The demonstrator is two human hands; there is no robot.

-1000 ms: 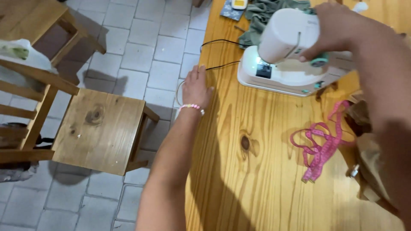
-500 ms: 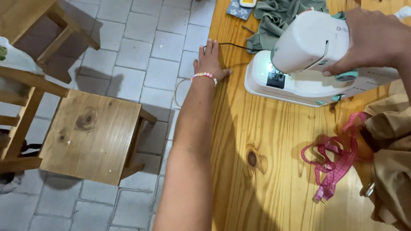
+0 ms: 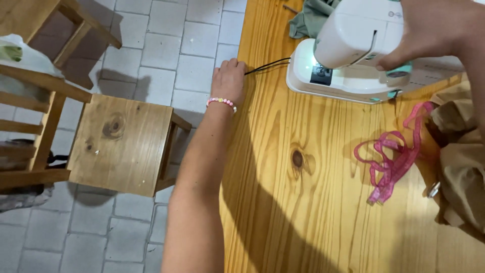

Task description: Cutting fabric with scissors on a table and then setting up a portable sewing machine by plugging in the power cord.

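left hand now up at the tabletop edge, fingers curled on the black cord. right hand at 1 o'clock, gripping the white sewing machine, closer than before. pink ribbon at 3 o'clock.

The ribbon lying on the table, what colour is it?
Pink: the ribbon lies in loose loops, seen in the head view.

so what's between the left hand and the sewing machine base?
Head view: only a black cord running over bare wooden table from the left hand to the white sewing machine.
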